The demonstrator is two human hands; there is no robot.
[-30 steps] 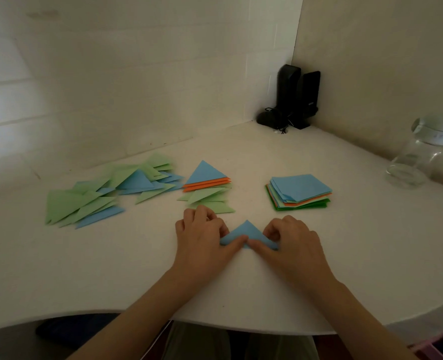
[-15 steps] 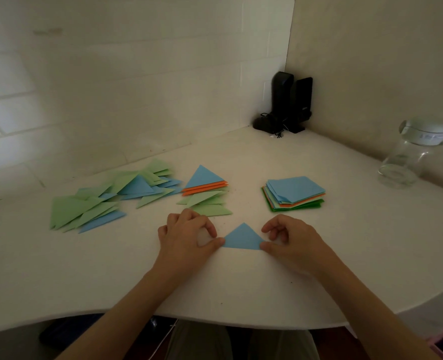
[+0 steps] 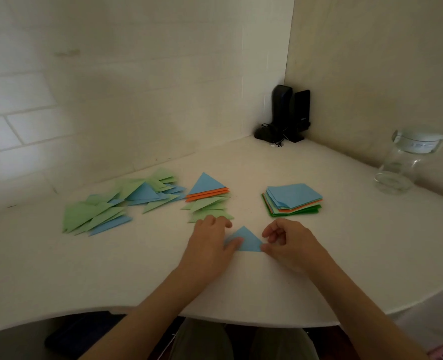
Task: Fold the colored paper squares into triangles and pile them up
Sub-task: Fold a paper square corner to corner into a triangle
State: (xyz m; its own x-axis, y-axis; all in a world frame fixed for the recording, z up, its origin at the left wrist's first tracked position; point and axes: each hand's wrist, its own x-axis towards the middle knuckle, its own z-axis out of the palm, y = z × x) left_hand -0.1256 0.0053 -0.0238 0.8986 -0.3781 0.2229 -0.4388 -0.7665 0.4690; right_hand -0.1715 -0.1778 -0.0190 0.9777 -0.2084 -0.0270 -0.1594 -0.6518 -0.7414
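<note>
Right, the blue triangle [image 3: 247, 241] lies flat on the white worktop [image 3: 345, 242] between the two hands, point away from the person, long folded edge nearest them. The left hand [image 3: 210, 245] lies over its left corner with straight fingers pressing down, and that corner is hidden beneath them. The right hand [image 3: 288, 245] has its fingers curled; the thumb tip meets the triangle's right corner, though whether it pinches the paper or only touches it is hard to tell. Just beyond the left hand sits a pile of triangles [image 3: 208, 197], blue on top, orange below, green spilling toward the fingers. Further left, loose green and blue triangles [image 3: 116, 203] lie scattered. Beyond the right hand, a stack of squares [image 3: 293, 200], blue uppermost. Far right a glass jar [image 3: 407, 162]; in the corner, two black speakers [image 3: 288, 113].
</note>
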